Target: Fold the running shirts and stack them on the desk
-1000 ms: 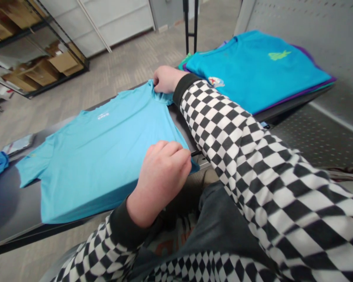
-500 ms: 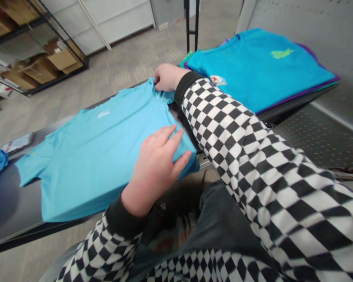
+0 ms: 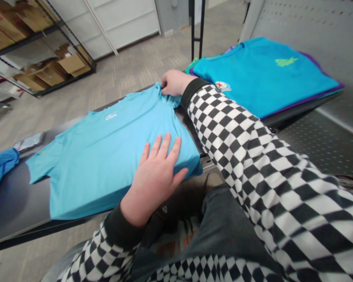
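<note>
A light blue T-shirt (image 3: 106, 156) lies spread across the dark table (image 3: 26, 203), its lower edge hanging over the side nearest me. My left hand (image 3: 155, 172) rests flat on the shirt near its right end, fingers spread. At the far right corner my right hand (image 3: 176, 83) pinches the shirt's sleeve, where the cloth bunches under the fingers. Small white lettering (image 3: 111, 116) shows on the shirt near the collar. Both forearms wear black-and-white checkered sleeves, and the right one crosses over the table.
To the right lies a stack of folded shirts (image 3: 253, 78), bright blue on top. A blue garment (image 3: 0, 168) and a plastic-wrapped packet (image 3: 29, 141) sit at the left. Shelving with cardboard boxes (image 3: 51, 74) stands behind, and a perforated grey panel (image 3: 320, 39) rises at right.
My left hand has spread its fingers and flattened on the shirt. The right hand keeps its pinch on the sleeve. The whole view has shifted slightly.
</note>
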Available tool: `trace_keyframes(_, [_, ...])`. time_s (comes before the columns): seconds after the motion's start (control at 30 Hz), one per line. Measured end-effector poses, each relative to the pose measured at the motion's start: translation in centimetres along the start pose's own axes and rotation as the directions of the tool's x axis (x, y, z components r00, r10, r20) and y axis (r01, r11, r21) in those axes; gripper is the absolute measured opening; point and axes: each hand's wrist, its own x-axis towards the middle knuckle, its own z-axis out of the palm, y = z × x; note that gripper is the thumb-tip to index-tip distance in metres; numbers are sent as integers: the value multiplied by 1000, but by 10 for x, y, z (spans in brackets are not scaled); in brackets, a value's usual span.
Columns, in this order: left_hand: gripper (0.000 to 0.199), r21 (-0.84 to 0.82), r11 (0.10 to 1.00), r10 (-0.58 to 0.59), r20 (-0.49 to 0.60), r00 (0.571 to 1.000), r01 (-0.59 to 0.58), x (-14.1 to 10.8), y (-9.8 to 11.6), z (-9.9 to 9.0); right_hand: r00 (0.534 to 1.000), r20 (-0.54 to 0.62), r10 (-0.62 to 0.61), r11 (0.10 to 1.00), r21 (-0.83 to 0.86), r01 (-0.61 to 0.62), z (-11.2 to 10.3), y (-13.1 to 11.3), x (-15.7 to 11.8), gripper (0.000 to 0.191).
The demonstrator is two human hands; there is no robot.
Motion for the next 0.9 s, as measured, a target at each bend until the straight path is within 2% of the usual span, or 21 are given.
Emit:
trace_keyframes(0.1, [87, -76, 997, 1, -2, 1000, -1, -11, -12, -11, 1000, 3, 9, 1000, 12, -9, 2, 0, 0, 34])
trace_keyframes(0.17, [82, -98, 993, -71, -57, 996, 65, -21, -40, -22, 1000, 1, 11, 1000, 14, -11, 4, 1, 2, 34])
trace_keyframes(0.2, [79, -94, 988, -133, -93, 987, 125, -28, -61, -27, 1000, -5, 10, 1000, 15, -10, 6, 2, 5, 33])
trace_keyframes(0.3, [68, -63, 931, -366, -165, 916, 360, -53, -151, -35, 998, -58, 13, 1000, 17, -12, 11, 7, 13, 31])
trace_keyframes(0.43, [65, -22, 799, -578, -300, 759, 601, -96, -283, -37, 988, -151, 21, 1000, -4, -22, 15, 12, 21, 33])
trace_keyframes(0.5, [63, -60, 738, -657, -292, 695, 672, -115, -328, -34, 990, -139, 19, 999, -27, -23, 17, 13, 22, 31])
trace_keyframes(0.53, [62, -86, 714, -691, -249, 679, 695, -122, -342, -32, 993, -116, 23, 999, -40, -27, 19, 13, 22, 29])
trace_keyframes(0.6, [64, -119, 685, -727, -164, 666, 719, -130, -357, -25, 997, -65, 38, 997, -68, -43, 22, 15, 21, 28])
trace_keyframes(0.67, [68, -125, 688, -725, -113, 679, 715, -133, -359, -17, 995, -50, 86, 991, -97, -90, 24, 20, 22, 28])
trace_keyframes(0.77, [73, -137, 691, -723, -131, 678, 710, -131, -356, -9, 991, -32, 131, 979, -154, -135, 24, 29, 27, 29])
trace_keyframes(0.9, [70, -92, 641, -764, -173, 622, 762, -131, -350, -16, 991, -7, 134, 975, -176, -133, 21, 35, 30, 28])
